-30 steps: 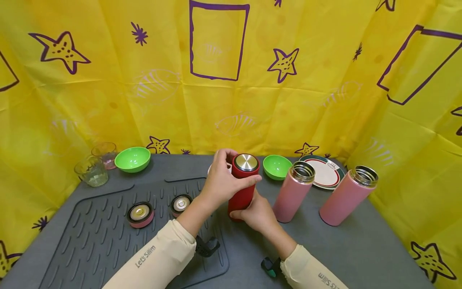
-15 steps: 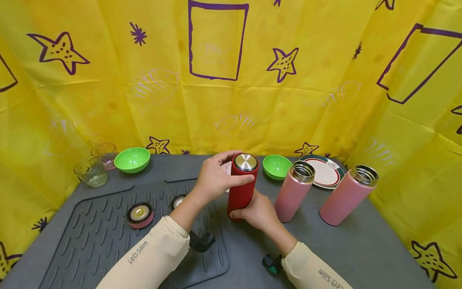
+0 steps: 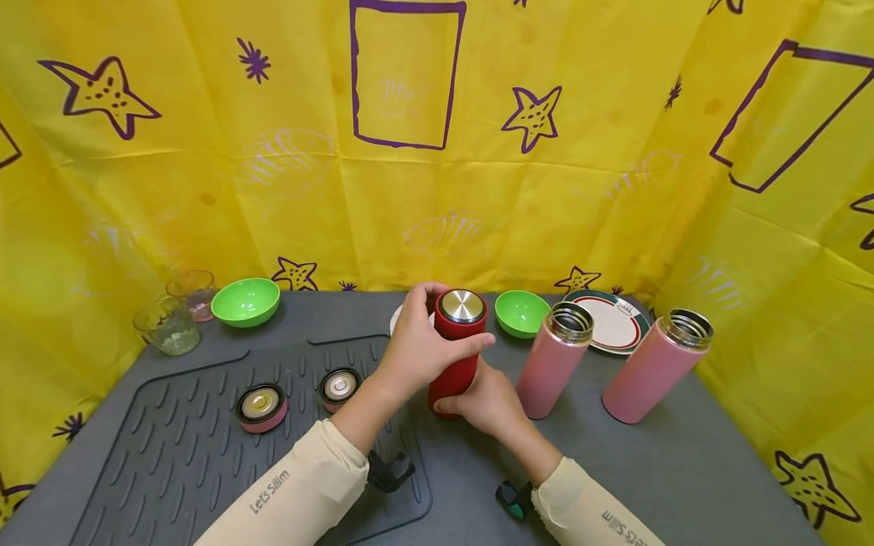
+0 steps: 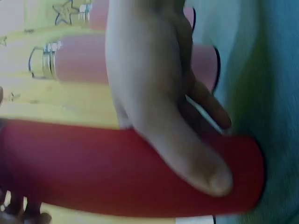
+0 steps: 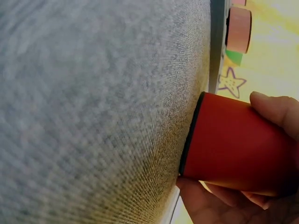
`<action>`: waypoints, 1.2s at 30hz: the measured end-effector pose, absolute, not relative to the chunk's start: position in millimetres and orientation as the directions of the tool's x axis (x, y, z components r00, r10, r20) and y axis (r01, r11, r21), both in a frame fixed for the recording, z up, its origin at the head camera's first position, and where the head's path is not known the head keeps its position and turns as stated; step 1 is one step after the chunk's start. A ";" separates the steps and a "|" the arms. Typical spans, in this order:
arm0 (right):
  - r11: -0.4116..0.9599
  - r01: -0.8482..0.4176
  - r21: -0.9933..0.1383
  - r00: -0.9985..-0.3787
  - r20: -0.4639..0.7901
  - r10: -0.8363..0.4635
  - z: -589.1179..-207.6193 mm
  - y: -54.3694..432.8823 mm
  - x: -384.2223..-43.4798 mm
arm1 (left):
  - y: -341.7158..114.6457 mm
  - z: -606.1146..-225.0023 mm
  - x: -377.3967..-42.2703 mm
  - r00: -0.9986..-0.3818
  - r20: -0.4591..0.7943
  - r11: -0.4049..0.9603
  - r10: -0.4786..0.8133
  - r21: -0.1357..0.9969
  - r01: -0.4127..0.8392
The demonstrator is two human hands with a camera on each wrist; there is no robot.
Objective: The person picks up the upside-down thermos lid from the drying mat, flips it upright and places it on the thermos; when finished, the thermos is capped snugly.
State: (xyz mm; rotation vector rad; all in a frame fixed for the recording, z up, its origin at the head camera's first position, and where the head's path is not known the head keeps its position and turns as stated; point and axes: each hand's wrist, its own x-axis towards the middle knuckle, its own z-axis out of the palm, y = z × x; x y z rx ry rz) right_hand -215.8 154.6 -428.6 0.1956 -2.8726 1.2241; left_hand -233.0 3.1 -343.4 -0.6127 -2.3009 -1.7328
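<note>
A red thermos bottle [image 3: 457, 383] stands upright on the grey table, a shiny silver disc [image 3: 463, 305] on its top. My left hand [image 3: 425, 345] grips its upper end, thumb across the front and fingers round the back. Lower down, my right hand [image 3: 483, 400] holds the bottle near its base, as the left wrist view shows with the right thumb [image 4: 212, 179] along the red side. Two pink thermos bottles [image 3: 551, 371] [image 3: 649, 379] stand open at the right. Two pink lids [image 3: 262, 409] [image 3: 339, 387] lie with their undersides up on the left.
A ribbed grey drying mat [image 3: 184, 447] covers the left of the table. Along the back are two glasses [image 3: 167, 330] [image 3: 193, 294], two green bowls [image 3: 246, 302] [image 3: 522, 313] and a rimmed plate [image 3: 614, 322]. Something white [image 3: 395, 318] is mostly hidden behind my left hand.
My left hand turned leftward round the bottle's top half a second ago, then came back to about its first position. The right hand has kept its hold on the base; the bottle stays in place.
</note>
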 end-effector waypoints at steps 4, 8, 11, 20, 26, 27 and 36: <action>0.680 -0.132 -0.721 -0.991 0.071 -0.117 -429.0 155.7 -216.1 | 12.7 -340.2 -225.3 -0.880 0.466 0.388 0.086 0.798 0.461; 0.685 -0.140 -0.715 -0.989 0.074 -0.126 -429.1 157.5 -217.2 | 14.9 -340.5 -224.3 -0.850 0.526 0.439 0.031 0.757 0.485; 0.696 -0.145 -0.703 -0.988 0.068 -0.137 -426.7 158.8 -218.7 | 14.0 -340.7 -225.5 -0.834 0.552 0.415 0.024 0.753 0.511; 0.711 -0.131 -0.691 -0.989 0.040 -0.143 -423.7 158.4 -221.4 | -1.2 -339.6 -238.5 -0.865 0.461 0.216 0.198 0.840 0.497; 0.715 -0.125 -0.688 -0.989 0.030 -0.144 -423.6 158.1 -221.8 | -14.5 -338.5 -257.6 -0.847 0.312 0.039 0.430 0.931 0.363; 0.715 -0.124 -0.689 -0.989 0.029 -0.144 -423.8 157.9 -221.6 | -15.3 -338.4 -259.5 -0.841 0.299 0.035 0.452 0.935 0.352; 0.712 -0.122 -0.691 -0.990 0.039 -0.133 -425.1 158.0 -220.6 | 5.6 -340.7 -234.1 -0.890 0.407 0.300 0.206 0.839 0.454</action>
